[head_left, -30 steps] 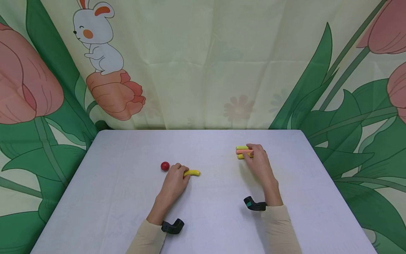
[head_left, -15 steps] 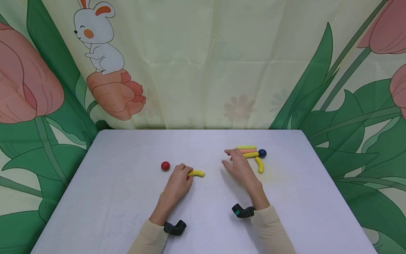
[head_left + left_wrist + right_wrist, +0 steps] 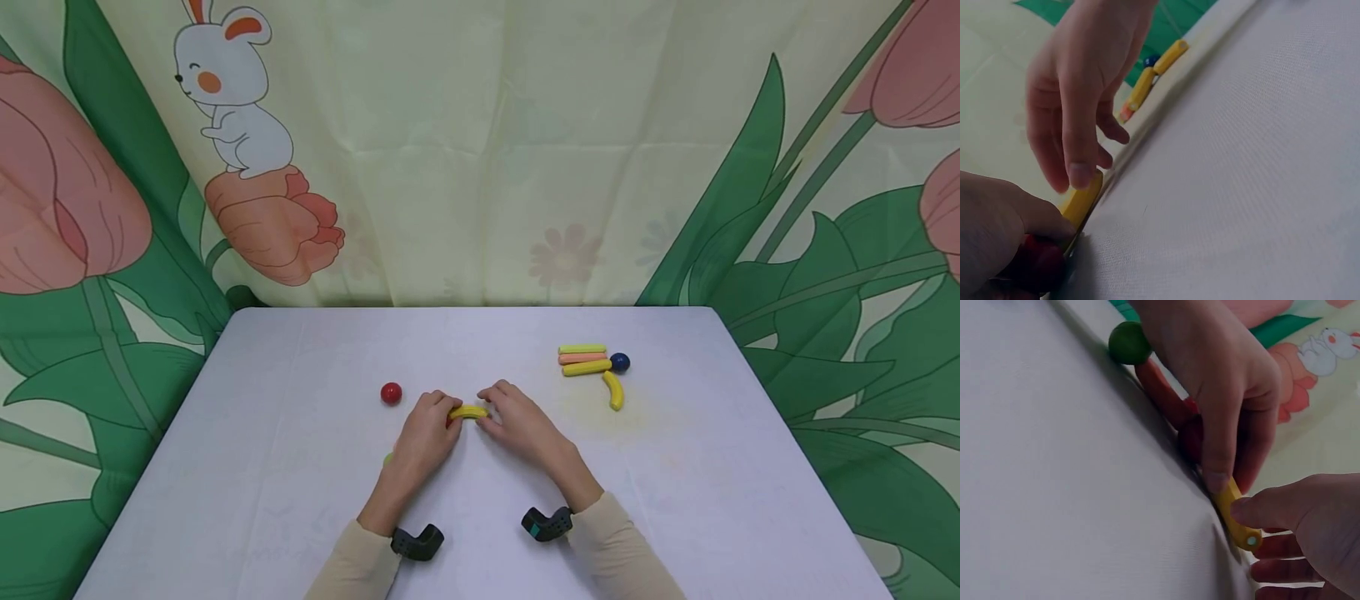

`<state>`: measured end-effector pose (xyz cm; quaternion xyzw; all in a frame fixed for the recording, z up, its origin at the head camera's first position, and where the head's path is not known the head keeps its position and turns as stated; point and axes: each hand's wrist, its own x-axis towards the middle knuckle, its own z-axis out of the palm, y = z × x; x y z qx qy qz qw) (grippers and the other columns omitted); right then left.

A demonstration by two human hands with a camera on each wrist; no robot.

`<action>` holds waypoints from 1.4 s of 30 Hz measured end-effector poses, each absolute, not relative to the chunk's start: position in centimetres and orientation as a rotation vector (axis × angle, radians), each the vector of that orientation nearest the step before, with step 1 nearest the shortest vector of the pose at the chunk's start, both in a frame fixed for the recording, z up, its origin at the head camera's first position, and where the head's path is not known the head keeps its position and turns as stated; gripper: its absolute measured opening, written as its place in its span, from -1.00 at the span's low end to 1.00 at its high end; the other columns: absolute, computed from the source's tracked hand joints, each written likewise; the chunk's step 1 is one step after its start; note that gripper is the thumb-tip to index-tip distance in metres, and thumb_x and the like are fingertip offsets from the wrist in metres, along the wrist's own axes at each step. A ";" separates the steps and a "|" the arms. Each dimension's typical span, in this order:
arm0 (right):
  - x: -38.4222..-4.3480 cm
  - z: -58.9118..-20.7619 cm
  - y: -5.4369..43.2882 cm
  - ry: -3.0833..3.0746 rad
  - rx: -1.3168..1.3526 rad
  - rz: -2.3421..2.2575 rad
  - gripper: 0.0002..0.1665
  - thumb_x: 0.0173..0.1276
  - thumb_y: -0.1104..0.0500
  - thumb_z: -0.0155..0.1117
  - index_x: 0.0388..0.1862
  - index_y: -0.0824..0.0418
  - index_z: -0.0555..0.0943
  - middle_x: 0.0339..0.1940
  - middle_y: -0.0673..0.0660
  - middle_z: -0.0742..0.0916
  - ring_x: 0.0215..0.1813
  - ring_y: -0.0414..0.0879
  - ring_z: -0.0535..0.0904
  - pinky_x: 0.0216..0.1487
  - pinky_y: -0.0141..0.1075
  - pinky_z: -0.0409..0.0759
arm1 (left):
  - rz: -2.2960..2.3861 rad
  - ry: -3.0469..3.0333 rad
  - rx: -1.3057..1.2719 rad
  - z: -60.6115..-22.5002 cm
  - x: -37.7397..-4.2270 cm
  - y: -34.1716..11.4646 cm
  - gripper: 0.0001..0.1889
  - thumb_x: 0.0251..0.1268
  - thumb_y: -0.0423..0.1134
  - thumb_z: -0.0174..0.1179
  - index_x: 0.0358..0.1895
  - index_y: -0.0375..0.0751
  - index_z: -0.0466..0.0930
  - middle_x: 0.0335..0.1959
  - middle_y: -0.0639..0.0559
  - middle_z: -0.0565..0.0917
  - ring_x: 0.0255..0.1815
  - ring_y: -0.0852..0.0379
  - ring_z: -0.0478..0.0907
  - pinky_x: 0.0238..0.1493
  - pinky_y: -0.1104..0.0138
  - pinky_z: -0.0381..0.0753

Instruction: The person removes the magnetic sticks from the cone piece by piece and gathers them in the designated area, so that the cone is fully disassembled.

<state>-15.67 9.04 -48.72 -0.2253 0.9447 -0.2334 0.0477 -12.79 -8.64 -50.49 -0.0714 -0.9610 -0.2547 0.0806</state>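
A short, curved yellow toy stick (image 3: 469,412) lies across the middle of the table. My left hand (image 3: 425,429) pinches its left part between thumb and fingers. At the stick's right end is my right hand (image 3: 525,425), thumb and fingers spread apart around that end, the thumb (image 3: 1250,512) right at its side. Under my left hand a dark red ball (image 3: 1191,439) sits at the stick's other end. Beyond it, the right wrist view shows a curved orange stick (image 3: 1160,394) leading to a green ball (image 3: 1129,342); my left hand mostly hides these in the head view.
A loose red ball (image 3: 391,393) rests left of my hands. Toward the back right lie a light green stick (image 3: 582,349), an orange stick (image 3: 581,358) and a straight yellow stick (image 3: 587,367), with a blue ball (image 3: 620,362) and another curved yellow stick (image 3: 613,391).
My right hand has left the sticks at the back right and come left to the held yellow stick's end. My left hand has shifted slightly right with that stick.
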 end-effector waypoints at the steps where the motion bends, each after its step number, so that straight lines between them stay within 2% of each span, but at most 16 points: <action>1: -15.6 -48.8 8.8 2.878 -0.706 -0.692 -0.53 0.35 0.05 0.39 0.18 0.19 0.60 -0.01 0.07 0.65 -0.07 -0.16 0.53 0.06 -0.24 0.64 | -0.762 -2.873 -0.218 -50.5 -12.8 -8.7 -0.73 0.21 -0.28 0.41 -0.02 -0.20 0.73 -0.12 -0.03 0.70 -0.09 0.07 0.58 0.01 0.29 0.69; 9: -15.2 -49.8 8.2 2.937 -0.763 -0.628 -0.67 0.37 0.13 0.37 0.07 0.20 0.64 -0.13 0.03 0.62 -0.17 -0.22 0.49 -0.02 -0.33 0.65 | -0.815 -2.865 -0.254 -50.6 -12.9 -8.9 -0.73 0.22 -0.25 0.40 -0.03 -0.22 0.73 -0.12 -0.04 0.69 -0.13 0.09 0.54 -0.04 0.31 0.69; 16: -15.4 -49.5 8.5 2.943 -0.628 -0.664 -0.74 0.37 0.14 0.35 -0.01 0.19 0.64 -0.17 0.02 0.61 -0.24 -0.22 0.47 -0.08 -0.33 0.63 | -0.819 -2.909 -0.267 -50.5 -12.9 -9.5 -0.64 0.18 -0.14 0.40 0.03 -0.20 0.70 -0.09 -0.04 0.66 -0.11 0.11 0.53 -0.07 0.30 0.70; 22: -15.6 -49.3 8.7 2.921 -0.583 -0.668 -0.75 0.36 0.13 0.36 -0.04 0.18 0.63 -0.20 0.02 0.60 -0.26 -0.19 0.44 -0.11 -0.33 0.59 | -0.804 -2.946 -0.324 -50.1 -12.8 -9.8 -0.66 0.18 -0.14 0.38 0.01 -0.17 0.70 -0.13 -0.01 0.65 -0.11 0.11 0.53 -0.11 0.29 0.68; 29: -15.5 -49.6 8.7 2.943 -0.680 -0.624 -0.69 0.38 0.04 0.36 0.03 0.12 0.65 -0.22 0.00 0.57 -0.29 -0.21 0.41 -0.22 -0.38 0.50 | -0.815 -2.957 -0.370 -50.0 -12.9 -9.8 -0.68 0.20 -0.15 0.38 0.00 -0.16 0.71 -0.14 0.00 0.66 -0.12 0.11 0.53 -0.11 0.29 0.69; 37: -15.5 -49.8 8.6 2.958 -0.651 -0.636 -0.71 0.39 0.04 0.35 0.02 0.12 0.63 -0.20 -0.01 0.57 -0.29 -0.22 0.42 -0.18 -0.38 0.54 | -0.833 -2.958 -0.346 -50.1 -13.1 -9.7 -0.68 0.21 -0.14 0.40 0.00 -0.17 0.71 -0.14 -0.01 0.68 -0.14 0.12 0.53 -0.15 0.32 0.68; 42: -15.7 -49.8 8.7 2.972 -0.568 -0.653 -0.71 0.43 0.06 0.30 0.01 0.19 0.62 -0.17 0.04 0.61 -0.28 -0.20 0.48 -0.12 -0.32 0.62 | -0.836 -2.960 -0.313 -50.1 -13.1 -9.6 -0.68 0.20 -0.14 0.41 -0.01 -0.16 0.72 -0.13 -0.03 0.70 -0.14 0.11 0.54 -0.14 0.31 0.69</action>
